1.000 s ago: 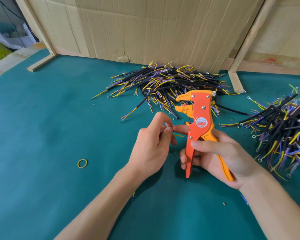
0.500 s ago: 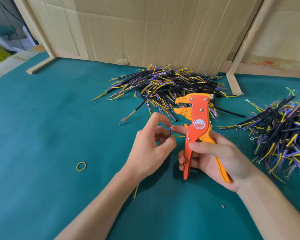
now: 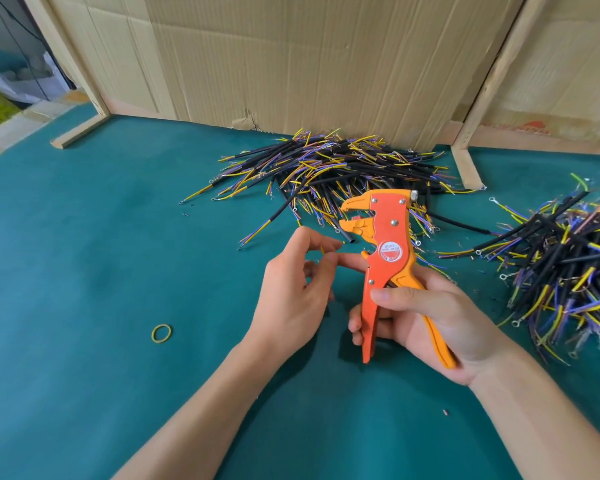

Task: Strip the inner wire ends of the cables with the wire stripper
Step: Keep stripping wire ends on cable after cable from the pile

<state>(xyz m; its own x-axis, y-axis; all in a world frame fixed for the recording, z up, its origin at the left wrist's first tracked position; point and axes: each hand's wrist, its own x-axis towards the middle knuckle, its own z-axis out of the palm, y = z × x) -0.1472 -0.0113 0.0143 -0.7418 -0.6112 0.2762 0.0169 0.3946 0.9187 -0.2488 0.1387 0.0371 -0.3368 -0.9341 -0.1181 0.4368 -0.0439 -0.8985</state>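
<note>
Head view: the orange stripper point(image 3: 388, 251) stands upright in the right hand point(image 3: 426, 317), whose fingers point(image 3: 395, 294) wrap both handles, its beak pointing left just above the left hand point(image 3: 291, 292). The left hand's fingers point(image 3: 321, 268) are loosely curled around a thin yellow wire end point(image 3: 323, 250), pinched between thumb and forefinger, near the stripper's beak but apart from it. Both forearms reach in over the green tabletop point(image 3: 84, 271), with one cable pile point(image 3: 336, 168) behind the stripper and a second pile point(image 3: 568, 265) to the right.
</note>
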